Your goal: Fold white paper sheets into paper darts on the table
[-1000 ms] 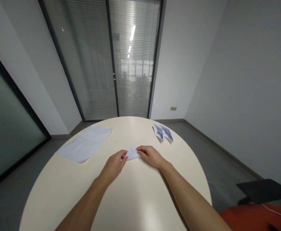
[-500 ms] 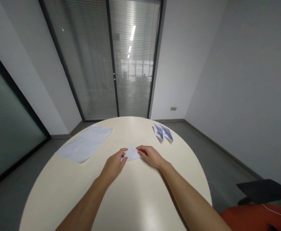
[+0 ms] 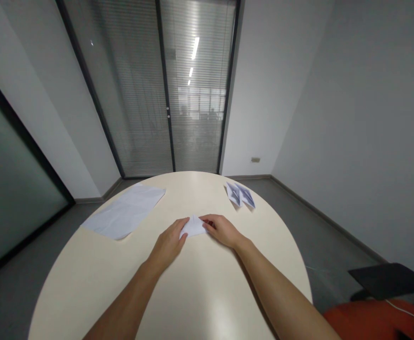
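Observation:
A small folded piece of white paper (image 3: 194,227) lies on the round table between my hands, its top coming to a low peak. My left hand (image 3: 170,240) grips the paper's left end, thumb at the near side and fingers along the far side. At the right end, my right hand (image 3: 220,229) pinches the paper between thumb and fingers. Both ends of the paper are partly hidden by my fingers.
The round cream table (image 3: 189,288) fills the foreground. Large white sheets (image 3: 125,212) lie at its left edge. Two folded papers with dark patterns (image 3: 240,195) stand at the back right. An orange chair (image 3: 373,321) with a dark object (image 3: 389,281) is at lower right.
My left hand's fingers have closed further over the paper's left end. The right hand has shifted very slightly left; the other papers have not moved.

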Demonstrator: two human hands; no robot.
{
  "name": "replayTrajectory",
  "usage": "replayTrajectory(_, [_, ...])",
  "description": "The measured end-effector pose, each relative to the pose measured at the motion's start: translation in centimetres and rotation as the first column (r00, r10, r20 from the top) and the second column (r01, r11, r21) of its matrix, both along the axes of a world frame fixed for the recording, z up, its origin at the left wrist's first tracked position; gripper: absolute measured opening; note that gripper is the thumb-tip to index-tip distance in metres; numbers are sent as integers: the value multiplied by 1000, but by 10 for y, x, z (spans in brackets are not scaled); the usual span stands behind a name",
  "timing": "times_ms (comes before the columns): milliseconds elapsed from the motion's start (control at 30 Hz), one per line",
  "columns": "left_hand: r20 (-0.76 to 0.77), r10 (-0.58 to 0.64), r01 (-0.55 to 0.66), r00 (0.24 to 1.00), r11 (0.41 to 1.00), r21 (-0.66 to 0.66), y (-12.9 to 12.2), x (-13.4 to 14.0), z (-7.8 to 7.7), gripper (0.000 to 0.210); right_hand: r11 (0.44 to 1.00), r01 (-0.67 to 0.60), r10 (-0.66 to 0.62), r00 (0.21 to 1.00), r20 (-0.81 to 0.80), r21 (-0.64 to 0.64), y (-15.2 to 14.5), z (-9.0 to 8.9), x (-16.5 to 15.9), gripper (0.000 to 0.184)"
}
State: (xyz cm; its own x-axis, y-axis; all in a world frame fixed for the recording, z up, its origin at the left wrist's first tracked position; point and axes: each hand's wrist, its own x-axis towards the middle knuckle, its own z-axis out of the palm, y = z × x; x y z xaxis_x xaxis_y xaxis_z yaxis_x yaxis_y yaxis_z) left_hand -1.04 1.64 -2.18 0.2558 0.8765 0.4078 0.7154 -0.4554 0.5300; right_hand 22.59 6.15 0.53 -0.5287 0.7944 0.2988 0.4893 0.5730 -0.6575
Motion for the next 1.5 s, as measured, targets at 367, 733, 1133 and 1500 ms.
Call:
replayTrajectory(367, [-52,-27,28,998,999,19,1,-1,0,38,998,3,-4,1000,5,56,3,-5,0,38])
replayTrajectory(733, [-57,-16,17,998,1000,11,1,1,1,34,958,-124,88,985,148,257,2,-6,-2,31])
replayTrajectory(1133, [-106,-141,150,984,985,83,-3,2,8,26,947,-259,223,956,189,193,-3,0,-1,38])
replayTrajectory(1500, [-132,-178,187,975,981,59,-4,2,10,27,978,-163,148,982,116,134,-4,-2,-2,42])
